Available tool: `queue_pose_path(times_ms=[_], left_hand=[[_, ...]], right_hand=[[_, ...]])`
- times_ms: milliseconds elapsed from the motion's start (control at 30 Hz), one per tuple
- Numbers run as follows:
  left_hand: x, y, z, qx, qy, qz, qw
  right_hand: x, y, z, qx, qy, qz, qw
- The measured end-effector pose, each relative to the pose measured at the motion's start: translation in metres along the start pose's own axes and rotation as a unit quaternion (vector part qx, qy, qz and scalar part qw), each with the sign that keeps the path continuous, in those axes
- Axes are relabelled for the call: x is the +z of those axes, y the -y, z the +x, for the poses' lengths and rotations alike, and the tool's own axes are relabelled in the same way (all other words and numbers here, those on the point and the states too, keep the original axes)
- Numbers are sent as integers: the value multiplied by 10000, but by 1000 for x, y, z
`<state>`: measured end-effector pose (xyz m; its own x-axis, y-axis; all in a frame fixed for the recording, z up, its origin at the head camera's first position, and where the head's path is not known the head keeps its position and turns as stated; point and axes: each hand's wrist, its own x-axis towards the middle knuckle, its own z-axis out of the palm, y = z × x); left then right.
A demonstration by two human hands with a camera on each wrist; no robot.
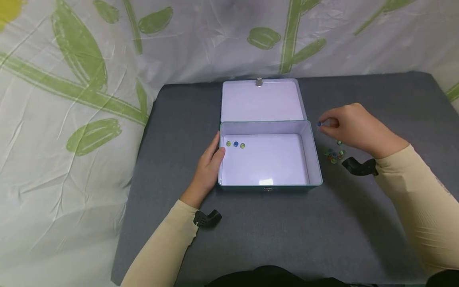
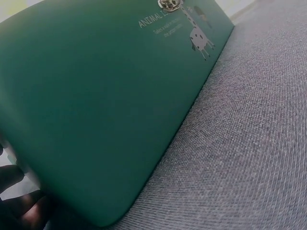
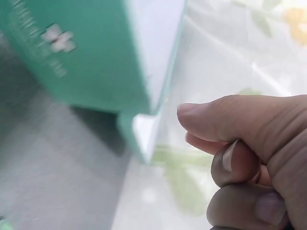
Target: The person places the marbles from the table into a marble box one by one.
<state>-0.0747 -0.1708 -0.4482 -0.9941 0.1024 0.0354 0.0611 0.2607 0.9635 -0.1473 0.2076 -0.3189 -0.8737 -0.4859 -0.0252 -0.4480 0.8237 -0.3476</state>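
Observation:
A green tin box (image 1: 265,187) with a white inside stands on the table, its lid (image 1: 261,101) folded back. Inside, near the left wall, a green glass marble (image 1: 228,143), a blue marble (image 1: 236,144) and another green marble (image 1: 242,146) lie in a row. My left hand (image 1: 208,165) holds the box's left wall, thumb over the rim; its fingers are dark and partly cut off in the left wrist view. Just right of the box, above the table, my right hand (image 1: 349,125) pinches a small blue marble (image 1: 319,124) between thumb and forefinger. The right wrist view hides that marble.
Several green, blue and reddish marbles (image 1: 334,161) lie loosely together right of the box, below my right hand. A metal clasp (image 1: 259,82) sits on the lid's far edge. Behind the grey table (image 1: 172,131) hangs a white sheet (image 1: 208,44) with green leaf drawings.

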Motion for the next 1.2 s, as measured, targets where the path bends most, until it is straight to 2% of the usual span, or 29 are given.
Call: queue_pose_path(times_ms=[233, 367, 667, 967, 1200], left_hand=[[-1, 3, 1, 16, 31, -20, 10000], [-1, 4, 0, -22, 40, -27, 10000], [-1, 5, 0, 66, 5, -53, 10000], [-1, 1, 1, 81, -9, -120, 9999], [-1, 2, 2, 70, -18, -51, 10000]], right_hand=[[-5, 28, 20, -55, 95, 132, 9999], [-1, 40, 30, -93, 169, 244, 9995], [11, 62, 52, -317, 58, 374, 9988], [32, 80, 76, -358, 326, 656, 9967], [55, 89, 92, -627, 529, 798, 9934]])
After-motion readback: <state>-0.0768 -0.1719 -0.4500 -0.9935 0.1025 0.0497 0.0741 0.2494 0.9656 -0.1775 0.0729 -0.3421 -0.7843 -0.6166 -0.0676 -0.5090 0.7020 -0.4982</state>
